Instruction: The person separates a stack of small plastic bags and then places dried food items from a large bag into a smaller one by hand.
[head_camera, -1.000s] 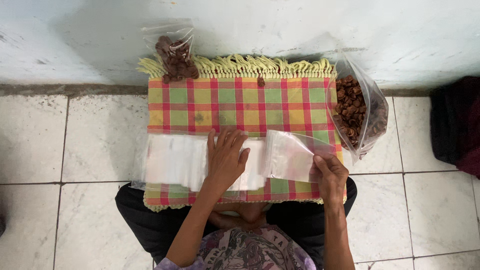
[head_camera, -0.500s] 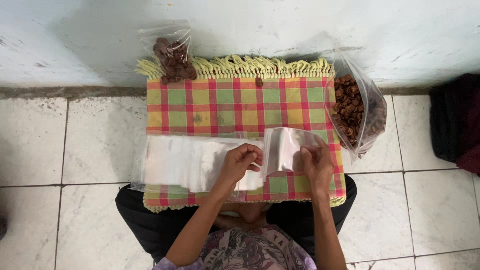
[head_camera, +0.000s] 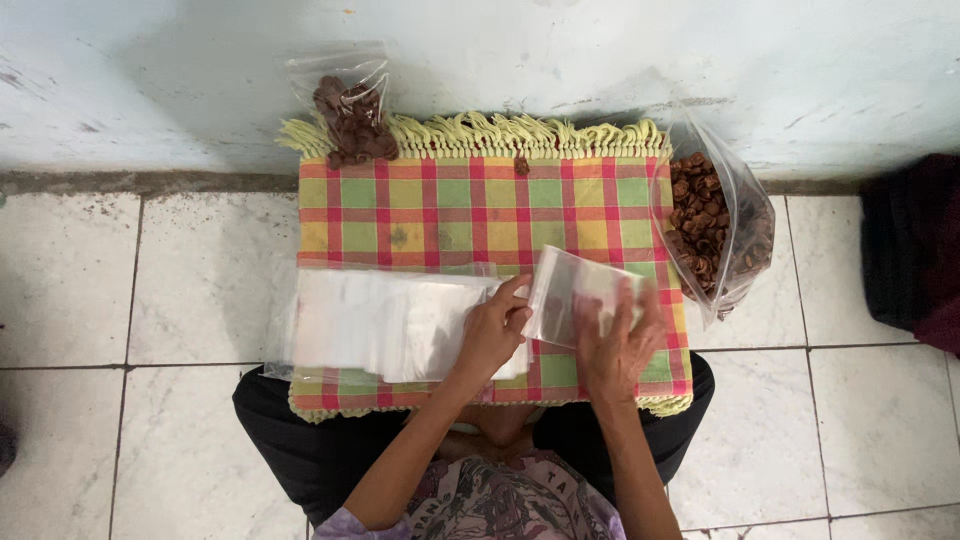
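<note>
Two bare hands pinch one small clear plastic bag (head_camera: 580, 290) above a checked cloth (head_camera: 450, 210): left hand (head_camera: 492, 330) gripping its left edge, right hand (head_camera: 618, 350) fingers closed inside its opening, beside stacked empty bags (head_camera: 385, 320).

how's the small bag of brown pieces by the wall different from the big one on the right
The small clear plastic bag of brown pieces sits at the fringed top left corner of the checked cloth; the large clear plastic bag of brown pieces stands off its right edge. The small bag holds only a little clump; the large bag holds far more and gapes open at the top. Both are transparent with similar brown contents, and neither hand touches them.
</note>
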